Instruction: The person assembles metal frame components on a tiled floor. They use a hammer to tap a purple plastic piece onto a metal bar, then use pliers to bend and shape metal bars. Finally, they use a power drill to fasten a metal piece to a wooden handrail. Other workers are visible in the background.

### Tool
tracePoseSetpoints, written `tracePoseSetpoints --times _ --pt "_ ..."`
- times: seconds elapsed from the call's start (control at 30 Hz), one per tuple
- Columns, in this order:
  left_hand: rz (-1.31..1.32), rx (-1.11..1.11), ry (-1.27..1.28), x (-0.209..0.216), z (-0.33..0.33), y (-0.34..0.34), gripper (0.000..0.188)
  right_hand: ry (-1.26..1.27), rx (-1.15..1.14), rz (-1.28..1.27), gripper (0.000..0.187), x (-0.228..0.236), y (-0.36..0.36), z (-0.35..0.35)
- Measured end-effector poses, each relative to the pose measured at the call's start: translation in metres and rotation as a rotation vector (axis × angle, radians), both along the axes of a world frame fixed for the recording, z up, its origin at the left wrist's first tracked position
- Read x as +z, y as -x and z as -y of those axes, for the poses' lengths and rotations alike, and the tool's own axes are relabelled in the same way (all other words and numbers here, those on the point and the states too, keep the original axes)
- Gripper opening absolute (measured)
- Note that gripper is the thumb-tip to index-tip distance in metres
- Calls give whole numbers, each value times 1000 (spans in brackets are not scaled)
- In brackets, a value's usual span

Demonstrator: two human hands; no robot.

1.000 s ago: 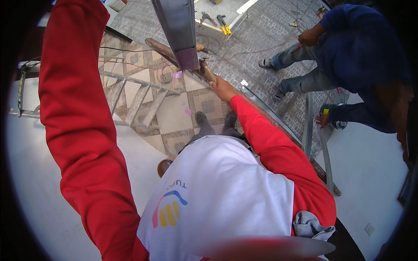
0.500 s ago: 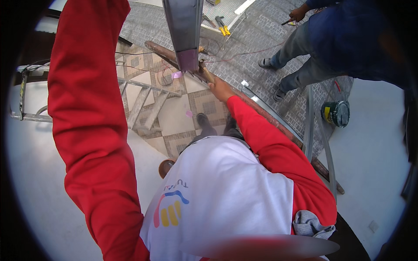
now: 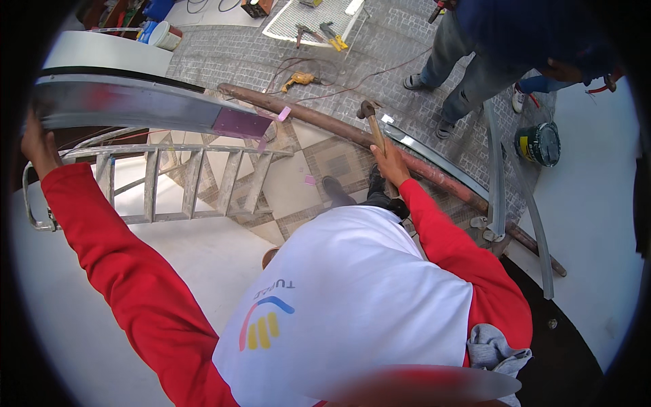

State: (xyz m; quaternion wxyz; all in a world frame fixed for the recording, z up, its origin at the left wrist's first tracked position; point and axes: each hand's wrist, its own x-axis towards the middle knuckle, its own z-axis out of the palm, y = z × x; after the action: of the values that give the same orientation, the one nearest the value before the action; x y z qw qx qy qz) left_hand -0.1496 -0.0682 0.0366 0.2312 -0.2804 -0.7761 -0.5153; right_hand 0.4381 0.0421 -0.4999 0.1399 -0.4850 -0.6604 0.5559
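At the far left, my left hand point(image 3: 42, 146) is closed on the end of a long grey metal channel point(image 3: 149, 107). That end of the channel is blurred, and some of my fingers are hidden behind it. The channel lies across the upper left of the view, its other end covered with pinkish-purple film point(image 3: 239, 124). My right hand point(image 3: 390, 165) is wrapped around the wooden handle of a hammer point(image 3: 375, 129), head up, in front of a rusty pipe point(image 3: 305, 119). The hammer is apart from the channel.
A ladder point(image 3: 152, 186) lies below the channel. A yellow power tool point(image 3: 298, 81) with a cord and yellow-handled snips point(image 3: 333, 37) lie farther off. At the right stand a co-worker point(image 3: 468, 61), curved metal strips point(image 3: 496, 176) and a dark paint bucket point(image 3: 539, 144).
The channel has swung from pointing away from me to lying across the left. My left arm has come down and its hand is now visible. The hammer has moved right, away from the channel's filmed end.
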Motion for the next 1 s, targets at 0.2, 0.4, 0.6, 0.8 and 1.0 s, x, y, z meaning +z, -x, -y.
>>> tracePoseSetpoints --times 0.2,0.4,0.6,0.8,1.0 --pt "405 111 -62 -10 117 69 52 -6 -24 29 41 -21 -23 -2" --pt "274 -132 77 -63 213 97 54 265 -48 -191 39 -30 -7 0" --pt "84 -312 228 -105 285 113 56 -26 119 -420 36 28 11 12" --pt "92 -335 109 -145 308 91 60 801 -293 -739 31 98 17 34" --pt "354 -113 -188 -183 306 32 47 760 -542 -782 32 118 -21 36"
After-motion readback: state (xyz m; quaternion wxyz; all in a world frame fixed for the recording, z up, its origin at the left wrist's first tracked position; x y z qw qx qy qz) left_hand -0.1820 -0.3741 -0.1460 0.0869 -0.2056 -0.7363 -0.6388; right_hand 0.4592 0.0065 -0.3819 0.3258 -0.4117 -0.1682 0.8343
